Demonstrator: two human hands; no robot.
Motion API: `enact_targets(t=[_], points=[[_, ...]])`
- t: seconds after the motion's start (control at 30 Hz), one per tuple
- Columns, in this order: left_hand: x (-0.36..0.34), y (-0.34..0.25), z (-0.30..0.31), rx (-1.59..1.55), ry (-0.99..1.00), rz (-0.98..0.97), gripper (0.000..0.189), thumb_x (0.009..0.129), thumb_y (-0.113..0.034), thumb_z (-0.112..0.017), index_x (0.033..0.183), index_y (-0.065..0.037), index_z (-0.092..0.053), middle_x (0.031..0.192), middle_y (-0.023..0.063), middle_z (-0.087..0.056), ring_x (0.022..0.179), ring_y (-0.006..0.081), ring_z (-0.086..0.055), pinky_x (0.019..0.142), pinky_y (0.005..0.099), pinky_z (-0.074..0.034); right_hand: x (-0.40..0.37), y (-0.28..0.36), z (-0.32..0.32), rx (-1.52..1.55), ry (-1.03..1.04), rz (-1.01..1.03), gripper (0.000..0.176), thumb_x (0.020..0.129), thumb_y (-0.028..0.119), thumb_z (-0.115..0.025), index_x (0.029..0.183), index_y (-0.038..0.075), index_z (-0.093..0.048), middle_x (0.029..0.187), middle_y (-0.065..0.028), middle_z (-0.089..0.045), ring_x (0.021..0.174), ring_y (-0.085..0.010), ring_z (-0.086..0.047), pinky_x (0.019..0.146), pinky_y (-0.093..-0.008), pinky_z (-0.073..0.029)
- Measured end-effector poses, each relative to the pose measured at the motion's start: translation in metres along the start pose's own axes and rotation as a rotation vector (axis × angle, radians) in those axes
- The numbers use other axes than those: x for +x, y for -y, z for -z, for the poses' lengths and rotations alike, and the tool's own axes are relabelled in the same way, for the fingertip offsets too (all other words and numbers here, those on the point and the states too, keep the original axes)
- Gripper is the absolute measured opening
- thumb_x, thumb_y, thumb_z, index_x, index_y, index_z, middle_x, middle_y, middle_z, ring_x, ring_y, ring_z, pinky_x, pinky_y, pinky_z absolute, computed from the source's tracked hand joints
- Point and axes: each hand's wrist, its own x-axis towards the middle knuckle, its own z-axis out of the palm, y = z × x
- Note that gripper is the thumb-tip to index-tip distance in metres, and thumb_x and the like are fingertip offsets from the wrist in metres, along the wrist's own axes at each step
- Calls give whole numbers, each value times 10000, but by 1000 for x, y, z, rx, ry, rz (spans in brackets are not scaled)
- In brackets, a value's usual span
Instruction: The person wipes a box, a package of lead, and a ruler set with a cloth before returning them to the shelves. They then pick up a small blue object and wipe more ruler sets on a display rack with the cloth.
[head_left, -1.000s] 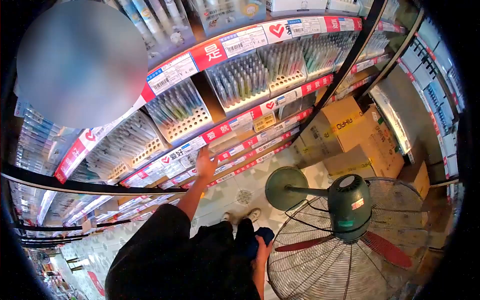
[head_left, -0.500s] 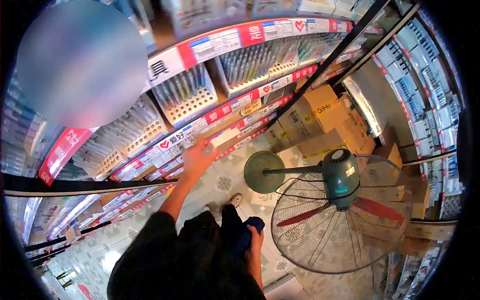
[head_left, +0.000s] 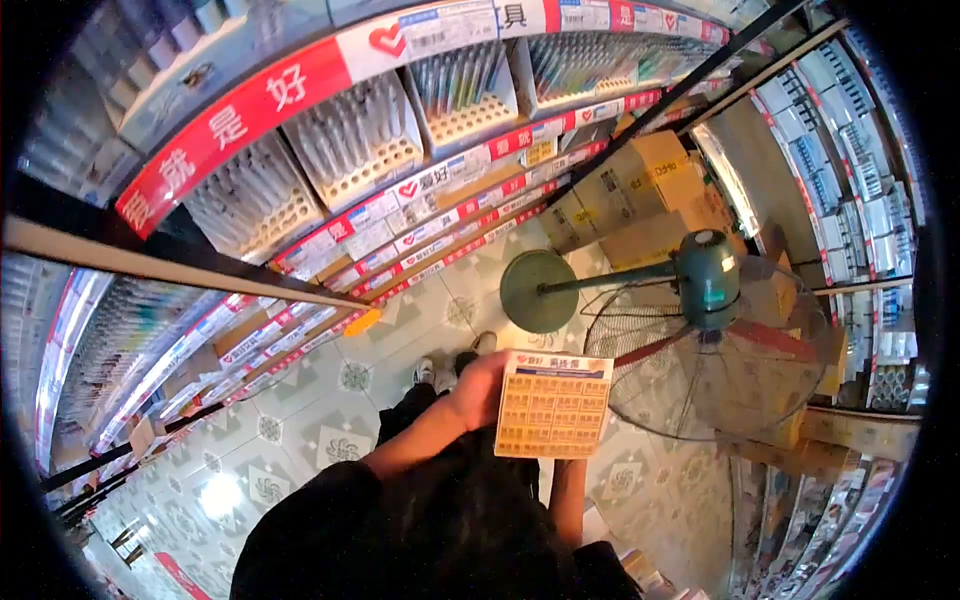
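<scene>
My left hand is closed on the left edge of a flat orange pack. The pack has a white printed header and rows of small printed blocks, and it faces up toward me in front of my body. Of my right arm, the forearm shows just below the pack, while that hand is hidden behind it. Beyond the pack, a large standing fan with red blades lies tipped over the floor, its wire guard close to the pack's right edge.
Shelves with perforated pen trays run along the left and back. Cardboard boxes are stacked behind the fan's round base. A black shelf post juts in from the left. More racks stand at right, over a patterned tile floor.
My left hand has come back from the low shelf and now holds the orange pack before me. The dark blue thing in my right hand is out of sight. The view has shifted left.
</scene>
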Motion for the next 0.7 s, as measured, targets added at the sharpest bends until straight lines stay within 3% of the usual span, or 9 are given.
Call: enact_targets(t=[0.07, 0.17, 0.23, 0.33, 0.37, 0.4, 0.57, 0.67, 0.7], points=[[-26, 3, 2, 169, -141, -68, 604, 911, -455, -507, 1298, 9, -504, 1282, 137, -582, 1163, 258, -550, 1027, 375, -393, 4, 0, 11, -107, 35, 31, 370, 944, 336, -487, 1147, 47, -599, 1069, -94, -657, 939, -227, -637, 820, -381, -528], [-47, 32, 6, -77, -333, -206, 614, 919, -501, -496, 1311, -28, -499, 1320, 124, -552, 1198, 261, -521, 1068, 386, -355, -15, 19, -42, 72, 29, -54, 364, 915, 337, -534, 1118, 50, -627, 1078, -91, -667, 948, -237, -639, 880, -367, -500], [-71, 61, 31, 478, -302, -514, 736, 910, -607, -422, 1390, -49, -419, 1426, 147, -445, 1280, 297, -451, 1104, 421, -311, -6, 18, -56, 157, 75, -107, 417, 919, 363, -523, 1175, 48, -615, 1130, -102, -655, 1003, -257, -632, 907, -380, -498], [-66, 31, -6, -190, -77, -297, 827, 893, -678, -353, 1451, -67, -347, 1471, 173, -385, 1325, 344, -403, 1112, 482, -285, 25, 28, -49, 104, 173, -184, 478, 932, 405, -498, 1229, 40, -584, 1186, -117, -628, 1056, -266, -609, 958, -382, -470], [-64, 23, -16, -58, 119, -303, 802, 896, -662, -371, 1439, -72, -371, 1464, 172, -396, 1311, 366, -412, 1097, 517, -294, 17, 38, -67, 76, 194, -160, 481, 932, 404, -500, 1232, 36, -577, 1191, -115, -623, 1055, -263, -607, 957, -382, -470], [-62, 21, -18, -98, 63, -368, 791, 899, -657, -374, 1433, -73, -380, 1457, 172, -405, 1302, 369, -421, 1089, 534, -297, 8, 48, -86, 49, 215, -136, 484, 931, 402, -502, 1235, 32, -570, 1195, -114, -618, 1055, -260, -605, 956, -382, -469], [-52, 19, -31, -149, -88, -661, 825, 889, -703, -341, 1435, -85, -369, 1432, 202, -418, 1301, 392, -415, 1068, 565, -319, -68, 84, -134, -702, 338, 478, 612, 789, 309, -711, 1263, -29, -520, 1230, -189, -559, 1114, -307, -549, 1002, -388, -420], [-35, 37, -27, 154, -267, -766, 799, 913, -685, -308, 1409, -64, -396, 1385, 178, -478, 1230, 349, -497, 1050, 479, -384, -92, 51, -154, -1250, 610, 1015, 713, 696, 387, -783, 1301, 100, -539, 1372, -246, -422, 1250, -384, -415, 1069, -518, -292], [-28, 39, -16, -134, 176, -714, 798, 909, -693, -308, 1401, -75, -413, 1376, 174, -489, 1218, 349, -510, 1053, 482, -387, -97, 45, -165, -1456, 681, 1178, 717, 687, 433, -781, 1308, 158, -549, 1409, -242, -385, 1294, -401, -369, 1081, -569, -247]])
